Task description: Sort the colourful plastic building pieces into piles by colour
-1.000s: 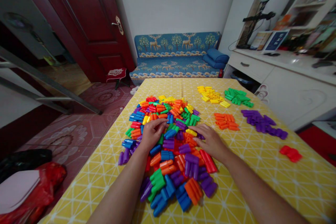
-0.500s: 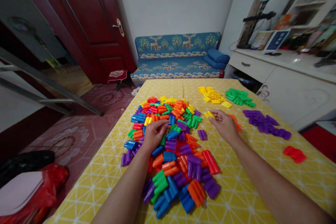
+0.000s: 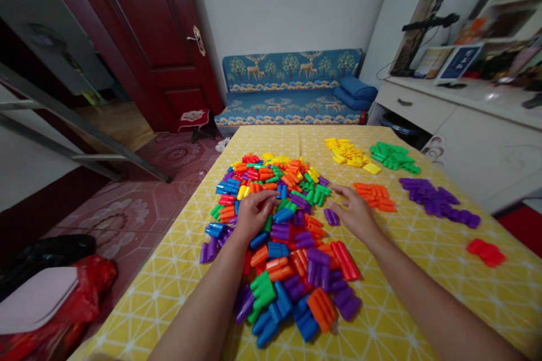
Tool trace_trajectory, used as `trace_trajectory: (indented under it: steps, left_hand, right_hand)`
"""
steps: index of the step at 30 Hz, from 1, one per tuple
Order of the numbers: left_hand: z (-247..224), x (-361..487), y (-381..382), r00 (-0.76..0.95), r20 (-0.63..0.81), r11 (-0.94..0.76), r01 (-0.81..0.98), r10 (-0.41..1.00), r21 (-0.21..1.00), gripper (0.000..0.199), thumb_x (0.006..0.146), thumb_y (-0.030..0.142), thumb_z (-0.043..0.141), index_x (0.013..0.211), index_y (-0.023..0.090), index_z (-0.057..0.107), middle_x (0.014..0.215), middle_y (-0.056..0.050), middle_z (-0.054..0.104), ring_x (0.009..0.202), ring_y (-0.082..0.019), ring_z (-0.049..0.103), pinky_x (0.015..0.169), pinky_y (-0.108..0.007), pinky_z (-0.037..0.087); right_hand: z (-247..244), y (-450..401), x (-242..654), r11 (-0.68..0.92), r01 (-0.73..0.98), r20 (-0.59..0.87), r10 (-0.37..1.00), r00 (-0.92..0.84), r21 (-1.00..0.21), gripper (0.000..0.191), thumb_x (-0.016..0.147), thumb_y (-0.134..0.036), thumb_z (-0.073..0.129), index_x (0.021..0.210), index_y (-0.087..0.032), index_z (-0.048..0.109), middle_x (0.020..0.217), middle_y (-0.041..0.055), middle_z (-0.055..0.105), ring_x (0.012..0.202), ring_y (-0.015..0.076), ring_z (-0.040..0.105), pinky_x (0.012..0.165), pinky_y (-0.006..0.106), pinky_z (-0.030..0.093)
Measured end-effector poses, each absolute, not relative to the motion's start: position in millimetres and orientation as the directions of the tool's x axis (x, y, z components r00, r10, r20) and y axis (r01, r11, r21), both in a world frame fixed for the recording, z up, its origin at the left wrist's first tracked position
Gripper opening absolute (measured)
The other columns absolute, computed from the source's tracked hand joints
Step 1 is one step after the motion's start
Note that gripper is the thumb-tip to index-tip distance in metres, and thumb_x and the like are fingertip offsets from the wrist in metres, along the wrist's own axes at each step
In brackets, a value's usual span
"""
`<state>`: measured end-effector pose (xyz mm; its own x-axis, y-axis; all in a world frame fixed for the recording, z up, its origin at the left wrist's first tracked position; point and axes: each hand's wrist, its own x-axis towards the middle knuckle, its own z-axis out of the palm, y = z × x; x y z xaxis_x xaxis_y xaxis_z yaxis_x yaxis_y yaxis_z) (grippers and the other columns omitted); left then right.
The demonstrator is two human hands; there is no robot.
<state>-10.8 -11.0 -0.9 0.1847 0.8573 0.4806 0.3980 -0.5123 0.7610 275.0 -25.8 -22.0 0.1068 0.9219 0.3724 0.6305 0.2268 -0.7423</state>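
Many plastic building pieces shaped like joined tubes lie in a mixed-colour heap (image 3: pixel 275 231) on the table. My left hand (image 3: pixel 255 213) rests over the heap's left-middle part, fingers curled together beside blue and green pieces; what they hold, if anything, is hidden. Just right of the heap, my right hand (image 3: pixel 354 213) has thumb and fingers apart, with nothing visible between them. Its fingertips are close to a small purple piece (image 3: pixel 331 216) and a green piece (image 3: pixel 319 194) at the heap's edge.
Sorted groups lie on the right: yellow pieces (image 3: pixel 349 153), green pieces (image 3: pixel 393 156), orange pieces (image 3: pixel 375 196), purple pieces (image 3: pixel 436 202) and red pieces (image 3: pixel 486 252). A yellow patterned cloth (image 3: pixel 169 293) covers the table. Behind stands a blue sofa (image 3: pixel 292 104); a white cabinet (image 3: pixel 478 141) is at right.
The yellow piece held by my right hand is no longer in it, and those fingers have spread. That hand has moved slightly down, uncovering the orange group. My left hand stays over the heap.
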Motion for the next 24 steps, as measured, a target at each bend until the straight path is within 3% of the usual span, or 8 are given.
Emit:
trace_trajectory:
  steps: [4,6,9,11,14,17,20,24]
  left_hand:
    - [-0.8,-11.7,-10.4,0.197,0.487,-0.521,0.430,0.851,0.737,0.021,0.091,0.028,0.057,0.101,0.021,0.073,0.082,-0.002,0.078,0.075,-0.018,0.073,0.074,-0.028,0.058]
    - [-0.7,-11.9,-10.3,0.198,0.489,-0.523,0.436,0.850,0.732,0.020,0.090,0.028,0.057,0.101,0.021,0.073,0.082,-0.002,0.078,0.075,-0.018,0.073,0.075,-0.028,0.058]
    - [-1.3,-12.0,-10.0,0.198,0.478,-0.515,0.413,0.856,0.751,0.021,0.091,0.028,0.057,0.101,0.021,0.073,0.082,-0.003,0.078,0.074,-0.018,0.074,0.072,-0.027,0.058]
    - [-2.1,-12.0,-9.7,0.198,0.474,-0.512,0.403,0.858,0.758,0.022,0.091,0.029,0.056,0.102,0.021,0.073,0.083,-0.003,0.078,0.074,-0.018,0.074,0.071,-0.027,0.058]
    - [-2.6,-11.7,-9.4,0.200,0.476,-0.515,0.409,0.856,0.754,0.022,0.091,0.029,0.056,0.102,0.020,0.073,0.083,-0.003,0.078,0.075,-0.018,0.074,0.070,-0.027,0.058]
    - [-2.2,-11.4,-9.3,0.200,0.479,-0.517,0.407,0.855,0.753,0.022,0.091,0.029,0.056,0.101,0.020,0.073,0.082,-0.003,0.078,0.074,-0.018,0.074,0.070,-0.027,0.058]
    - [-1.6,-11.4,-9.1,0.198,0.480,-0.517,0.398,0.855,0.758,0.021,0.091,0.028,0.056,0.100,0.020,0.073,0.081,-0.002,0.078,0.073,-0.017,0.074,0.069,-0.026,0.058]
    - [-1.1,-11.8,-9.0,0.203,0.486,-0.525,0.406,0.850,0.748,0.020,0.090,0.026,0.057,0.100,0.020,0.073,0.081,-0.002,0.078,0.073,-0.017,0.074,0.069,-0.026,0.057]
  right_hand:
    - [-30.8,-38.8,261.0,0.245,0.731,0.408,0.911,0.050,-0.637,0.051,0.078,-0.033,0.060,0.127,-0.018,0.058,0.128,0.0133,0.060,0.121,0.0268,0.055,0.106,0.048,0.042]
    - [-30.8,-39.3,257.4,0.275,0.788,0.442,0.897,-0.004,-0.551,0.060,0.079,-0.035,0.061,0.136,-0.018,0.052,0.141,0.0150,0.050,0.131,0.0289,0.047,0.110,0.050,0.037]
    - [-27.3,-36.9,252.5,0.331,0.842,0.429,0.893,-0.134,-0.425,0.072,0.083,-0.039,0.060,0.149,-0.023,0.037,0.157,0.0114,0.031,0.144,0.0302,0.029,0.114,0.052,0.030]
    - [-24.1,-34.6,250.0,0.368,0.846,0.379,0.899,-0.219,-0.385,0.068,0.088,-0.039,0.056,0.151,-0.026,0.034,0.157,0.0089,0.033,0.146,0.0295,0.025,0.114,0.053,0.029]
    - [-18.9,-32.7,248.4,0.427,0.818,0.381,0.881,-0.281,-0.385,0.055,0.088,-0.038,0.056,0.141,-0.025,0.047,0.145,0.0100,0.047,0.138,0.0293,0.037,0.111,0.053,0.033]
    - [-14.5,-34.3,248.1,0.470,0.777,0.463,0.847,-0.262,-0.419,0.033,0.084,-0.032,0.062,0.116,-0.023,0.063,0.119,0.0102,0.062,0.116,0.0275,0.052,0.100,0.048,0.044]
    - [-13.4,-37.7,247.7,0.468,0.770,0.488,0.840,-0.237,-0.434,0.012,0.083,-0.026,0.062,0.094,-0.022,0.067,0.096,0.0075,0.063,0.100,0.0249,0.056,0.089,0.041,0.048]
    - [-18.3,-39.6,248.5,0.447,0.774,0.488,0.848,-0.207,-0.448,0.022,0.084,-0.027,0.063,0.104,-0.023,0.067,0.108,0.0077,0.060,0.106,0.0236,0.056,0.093,0.040,0.048]
